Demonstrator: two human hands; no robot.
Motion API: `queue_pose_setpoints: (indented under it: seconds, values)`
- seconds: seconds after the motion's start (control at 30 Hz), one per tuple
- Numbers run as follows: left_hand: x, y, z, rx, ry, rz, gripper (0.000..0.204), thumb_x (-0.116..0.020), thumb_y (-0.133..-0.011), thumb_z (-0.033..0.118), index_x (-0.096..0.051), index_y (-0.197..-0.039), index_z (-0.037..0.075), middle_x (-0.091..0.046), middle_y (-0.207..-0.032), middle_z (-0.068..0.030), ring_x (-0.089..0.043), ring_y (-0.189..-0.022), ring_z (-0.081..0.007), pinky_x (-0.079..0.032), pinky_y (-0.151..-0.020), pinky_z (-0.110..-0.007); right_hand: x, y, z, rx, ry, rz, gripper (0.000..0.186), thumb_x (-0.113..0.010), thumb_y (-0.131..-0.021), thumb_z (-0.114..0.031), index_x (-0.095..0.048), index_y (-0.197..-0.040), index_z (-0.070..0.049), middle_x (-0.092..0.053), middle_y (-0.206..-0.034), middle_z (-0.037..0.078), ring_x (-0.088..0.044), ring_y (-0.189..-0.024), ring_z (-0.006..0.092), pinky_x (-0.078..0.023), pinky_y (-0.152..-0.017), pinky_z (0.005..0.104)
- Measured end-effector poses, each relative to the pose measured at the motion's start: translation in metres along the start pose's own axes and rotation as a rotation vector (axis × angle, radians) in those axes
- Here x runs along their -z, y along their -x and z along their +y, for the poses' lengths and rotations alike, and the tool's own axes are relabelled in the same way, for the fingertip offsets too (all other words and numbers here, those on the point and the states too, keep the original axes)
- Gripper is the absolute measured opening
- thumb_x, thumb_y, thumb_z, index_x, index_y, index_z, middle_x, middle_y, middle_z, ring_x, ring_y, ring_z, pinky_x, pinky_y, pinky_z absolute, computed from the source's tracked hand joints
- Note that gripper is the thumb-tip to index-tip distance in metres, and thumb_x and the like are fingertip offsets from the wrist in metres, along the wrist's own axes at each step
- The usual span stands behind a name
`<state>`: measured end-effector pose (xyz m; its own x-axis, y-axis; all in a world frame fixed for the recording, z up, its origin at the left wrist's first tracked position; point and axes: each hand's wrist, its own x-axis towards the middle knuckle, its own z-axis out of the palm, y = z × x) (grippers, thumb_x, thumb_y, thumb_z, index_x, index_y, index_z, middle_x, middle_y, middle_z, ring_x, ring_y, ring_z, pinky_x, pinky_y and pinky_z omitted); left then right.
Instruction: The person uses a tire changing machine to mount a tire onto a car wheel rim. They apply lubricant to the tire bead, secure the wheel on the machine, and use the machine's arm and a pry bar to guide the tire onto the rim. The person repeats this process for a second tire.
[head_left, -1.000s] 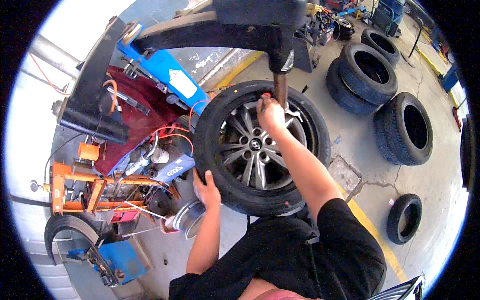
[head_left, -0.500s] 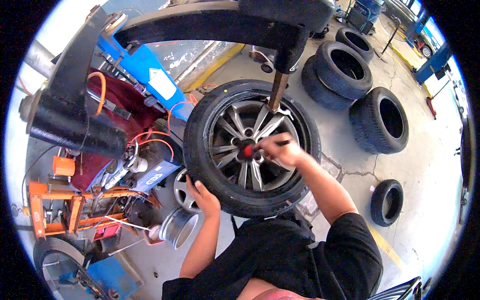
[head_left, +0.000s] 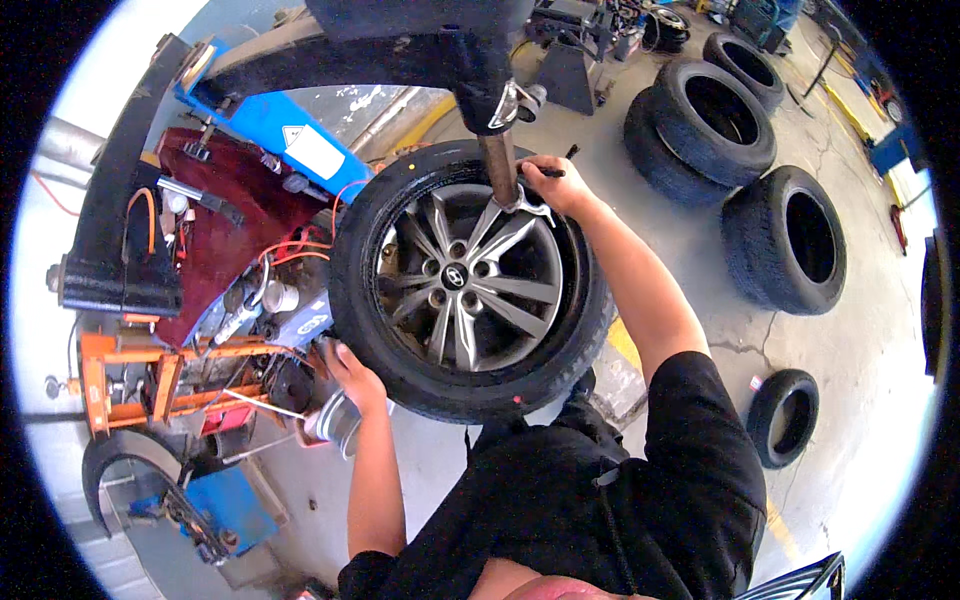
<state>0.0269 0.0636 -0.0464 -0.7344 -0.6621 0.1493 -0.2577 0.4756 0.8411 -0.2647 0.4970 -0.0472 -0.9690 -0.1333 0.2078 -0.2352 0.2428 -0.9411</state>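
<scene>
**Tyre sits on the rim, the hands work at its upper bead**

The black machine arm (head_left: 300, 50) reaches over the wheel (head_left: 470, 280), which lies flat on the tyre changer. The tyre looks already seated around the grey rim; I judge only the bead edge remains. Spare tyres (head_left: 785, 240) lie well apart, with open floor to the right. The right hand (head_left: 560, 185) grips a thin dark tool beside the mounting head (head_left: 510, 190). The left hand (head_left: 350, 375) presses the sidewall, fingers half spread.
</scene>
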Motion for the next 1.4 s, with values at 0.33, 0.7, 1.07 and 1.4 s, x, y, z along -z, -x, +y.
queue_pose_setpoints:
  seconds: [0.33,0.7,1.07,1.4]
  values:
    - [-0.081,0.221,0.131,-0.873,-0.321,-0.952,0.055,-0.07,-0.095,0.024,-0.061,-0.145,0.005,-0.044,-0.165,-0.018,-0.035,-0.157,-0.0374,-0.028,-0.129,-0.055,0.08,0.056,-0.045,-0.164,0.699,-0.425,0.031,-0.064,-0.098,-0.034,-0.079,-0.101,-0.007,-0.075,-0.096,0.025,-0.072,-0.094,0.0462,-0.058,-0.088,0.0535]
    - [-0.143,0.284,0.115,-1.085,-0.404,-0.993,0.049,-0.057,-0.096,0.016,-0.063,-0.142,0.001,-0.05,-0.163,-0.0155,-0.04,-0.156,-0.03,-0.027,-0.132,-0.047,0.068,0.067,-0.084,-0.08,0.703,-0.363,0.031,-0.064,-0.1,-0.036,-0.079,-0.105,-0.01,-0.074,-0.096,0.026,-0.072,-0.096,0.0444,-0.057,-0.089,0.0507]
    - [-0.213,0.235,0.102,-1.439,-0.409,-1.097,0.051,-0.05,-0.103,0.02,-0.056,-0.146,-0.007,-0.046,-0.164,-0.0198,-0.036,-0.158,-0.0311,-0.021,-0.135,-0.045,-0.141,0.018,-0.05,0.332,0.25,0.032,0.041,-0.067,-0.103,-0.04,-0.076,-0.123,-0.006,-0.077,-0.113,0.024,-0.074,-0.11,0.04,-0.057,-0.098,0.0425]
    - [-0.201,0.226,0.105,-1.067,-0.282,-1.301,0.052,-0.048,-0.105,0.021,-0.053,-0.151,-0.001,-0.046,-0.166,-0.0151,-0.035,-0.158,-0.0265,-0.026,-0.132,-0.041,-0.22,0.07,-0.07,-0.228,-0.174,-0.609,0.031,-0.062,-0.107,-0.035,-0.081,-0.118,-0.013,-0.077,-0.085,0.005,-0.068,-0.075,0.0112,-0.055,-0.07,0.0311]
